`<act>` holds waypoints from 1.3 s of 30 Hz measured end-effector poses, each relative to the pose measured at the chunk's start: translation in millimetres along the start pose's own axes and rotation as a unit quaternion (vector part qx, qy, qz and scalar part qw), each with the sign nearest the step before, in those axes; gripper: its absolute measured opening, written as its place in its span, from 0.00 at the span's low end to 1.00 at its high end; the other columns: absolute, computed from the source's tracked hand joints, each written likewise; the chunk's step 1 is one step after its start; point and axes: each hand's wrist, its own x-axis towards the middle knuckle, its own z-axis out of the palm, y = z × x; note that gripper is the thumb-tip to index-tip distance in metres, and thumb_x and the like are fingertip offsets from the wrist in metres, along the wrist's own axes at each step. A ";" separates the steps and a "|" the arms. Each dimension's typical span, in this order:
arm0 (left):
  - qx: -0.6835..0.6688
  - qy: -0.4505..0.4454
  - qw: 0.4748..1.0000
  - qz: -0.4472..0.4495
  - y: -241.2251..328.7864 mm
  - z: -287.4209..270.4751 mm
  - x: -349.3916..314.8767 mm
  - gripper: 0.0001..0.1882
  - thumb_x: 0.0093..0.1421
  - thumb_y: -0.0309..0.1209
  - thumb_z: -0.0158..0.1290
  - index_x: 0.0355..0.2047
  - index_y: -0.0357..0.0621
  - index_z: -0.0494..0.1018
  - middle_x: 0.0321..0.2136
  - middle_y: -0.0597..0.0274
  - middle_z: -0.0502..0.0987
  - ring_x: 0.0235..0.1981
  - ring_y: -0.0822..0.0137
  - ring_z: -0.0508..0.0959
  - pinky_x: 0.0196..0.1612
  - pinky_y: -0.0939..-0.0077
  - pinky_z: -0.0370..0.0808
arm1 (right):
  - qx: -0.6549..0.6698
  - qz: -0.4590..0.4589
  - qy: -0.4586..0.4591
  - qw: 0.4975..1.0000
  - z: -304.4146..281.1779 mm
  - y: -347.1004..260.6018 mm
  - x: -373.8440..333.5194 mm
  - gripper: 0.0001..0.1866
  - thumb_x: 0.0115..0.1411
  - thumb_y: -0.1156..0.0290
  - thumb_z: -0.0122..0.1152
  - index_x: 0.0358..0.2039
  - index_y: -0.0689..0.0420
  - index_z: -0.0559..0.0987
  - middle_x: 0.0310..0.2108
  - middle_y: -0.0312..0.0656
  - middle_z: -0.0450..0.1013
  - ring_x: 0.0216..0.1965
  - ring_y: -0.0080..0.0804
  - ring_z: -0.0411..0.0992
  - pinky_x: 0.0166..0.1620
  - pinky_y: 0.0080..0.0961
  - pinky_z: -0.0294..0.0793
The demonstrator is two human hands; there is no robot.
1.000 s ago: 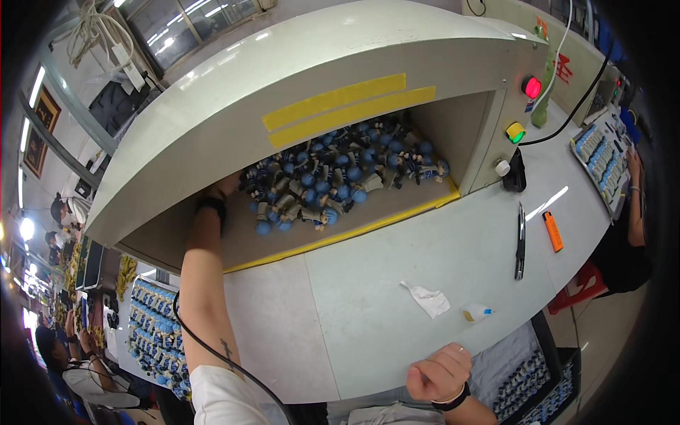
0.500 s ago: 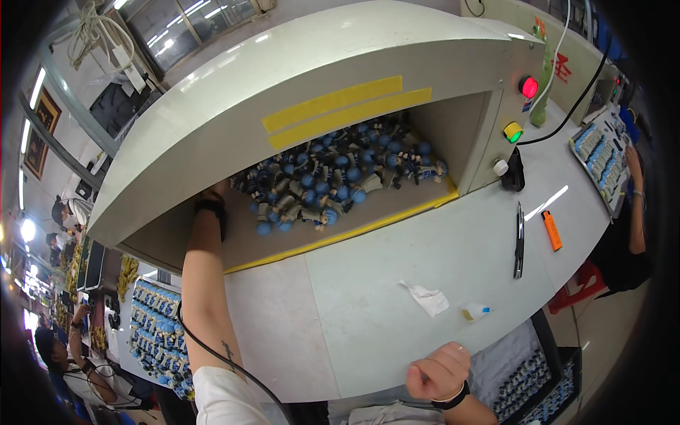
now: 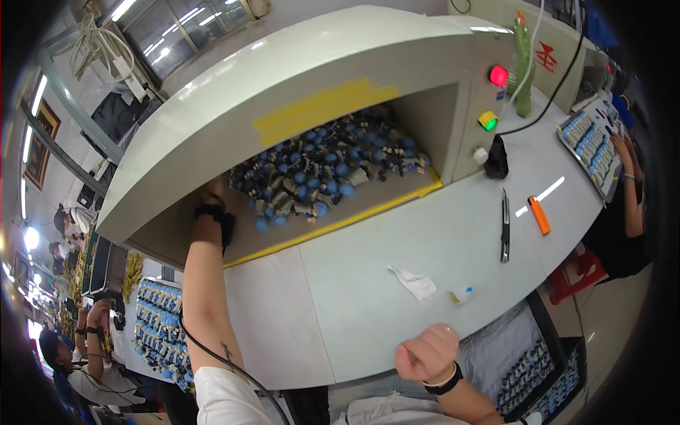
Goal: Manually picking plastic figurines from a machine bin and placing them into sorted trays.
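My left arm reaches into the wide opening of a cream-coloured machine. Inside it, my left hand is in shadow beside the left end of a heap of small figurines with blue round heads and grey-beige bodies. Its fingers are hidden, so I cannot tell whether it grips one. Over the front edge of the white table, my right hand is closed in a loose fist, with nothing showing from it. A black band circles each wrist.
On the table lie a crumpled white tissue, a small bottle, a black pen-like tool and an orange lighter. Figurine trays stand left and below right. A black cable crosses my left forearm. Co-workers sit on both sides.
The view has shifted slightly, so the table items appear farther left and higher. My left hand stays inside the machine, and my right hand remains closed near the table edge.
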 end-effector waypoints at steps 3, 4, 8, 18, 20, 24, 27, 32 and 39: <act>-0.054 -0.041 0.998 -0.015 16.6 19.0 -13.9 0.26 0.62 0.48 0.40 0.48 0.39 0.69 0.47 0.55 0.71 0.49 0.59 0.69 0.52 0.68 0.63 | 0.023 0.003 0.052 0.998 0.9 -3.6 0.4 0.07 0.40 0.72 0.58 0.12 0.52 0.69 0.09 0.32 0.57 0.11 0.27 0.58 0.16 0.21 0.54; -0.075 -0.062 0.995 -0.020 11.8 14.5 -8.1 0.26 0.62 0.48 0.40 0.48 0.39 0.69 0.47 0.56 0.71 0.49 0.59 0.69 0.52 0.68 0.62 | 0.029 0.000 0.062 0.998 -1.2 -2.9 -2.7 0.08 0.40 0.73 0.59 0.12 0.52 0.69 0.10 0.32 0.57 0.11 0.27 0.58 0.16 0.22 0.54; -0.169 -0.136 0.972 -0.093 14.3 50.8 -35.7 0.24 0.61 0.45 0.44 0.48 0.40 0.69 0.45 0.64 0.71 0.46 0.68 0.67 0.52 0.72 0.61 | 0.157 -0.098 0.103 0.977 6.3 5.6 -9.4 0.08 0.40 0.74 0.57 0.10 0.53 0.68 0.10 0.32 0.55 0.10 0.28 0.55 0.14 0.24 0.51; 0.280 -0.599 0.712 0.236 272.3 -10.6 -347.7 0.46 0.54 0.48 0.50 0.61 0.33 0.39 0.61 0.34 0.38 0.63 0.40 0.40 0.60 0.42 0.38 | -0.076 0.247 0.193 0.947 -103.2 118.3 -190.8 0.04 0.44 0.73 0.57 0.16 0.54 0.72 0.16 0.39 0.66 0.20 0.39 0.67 0.23 0.30 0.65; 0.247 -0.627 0.693 0.256 260.3 -16.1 -370.7 0.48 0.54 0.47 0.51 0.61 0.29 0.39 0.60 0.30 0.37 0.62 0.36 0.39 0.60 0.42 0.39 | -0.225 0.404 0.096 0.882 -137.9 147.3 -285.3 0.11 0.44 0.67 0.60 0.28 0.56 0.72 0.31 0.44 0.69 0.34 0.43 0.68 0.35 0.35 0.69; 0.305 -0.591 0.687 0.294 236.4 -13.2 -376.5 0.50 0.52 0.49 0.52 0.60 0.26 0.38 0.59 0.26 0.38 0.61 0.32 0.40 0.60 0.42 0.40 | -0.409 0.599 -0.126 0.677 -197.6 151.9 -412.1 0.32 0.44 0.64 0.62 0.51 0.53 0.64 0.52 0.51 0.58 0.53 0.54 0.58 0.47 0.46 0.66; 0.315 -0.552 0.686 0.356 230.9 -12.6 -381.7 0.53 0.50 0.52 0.54 0.60 0.25 0.38 0.59 0.25 0.38 0.60 0.31 0.41 0.59 0.41 0.41 | -0.396 0.678 -0.355 0.507 -220.6 148.1 -431.7 0.38 0.47 0.68 0.60 0.59 0.46 0.56 0.63 0.52 0.42 0.61 0.63 0.43 0.53 0.61 0.57; 0.320 -0.569 0.688 0.319 230.6 -12.0 -376.7 0.56 0.48 0.50 0.56 0.60 0.26 0.34 0.59 0.24 0.34 0.60 0.31 0.38 0.59 0.40 0.41 | -0.385 0.593 -0.540 0.457 -219.6 176.1 -457.8 0.42 0.51 0.73 0.54 0.63 0.33 0.47 0.65 0.50 0.27 0.63 0.64 0.30 0.54 0.69 0.47; 0.318 -0.555 0.703 0.311 214.8 -19.4 -374.5 0.52 0.49 0.46 0.53 0.62 0.36 0.33 0.61 0.31 0.31 0.62 0.33 0.36 0.59 0.42 0.40 | -0.382 0.568 -0.613 0.394 -225.8 212.5 -445.3 0.64 0.28 0.51 0.75 0.63 0.39 0.44 0.64 0.55 0.26 0.63 0.66 0.30 0.54 0.65 0.52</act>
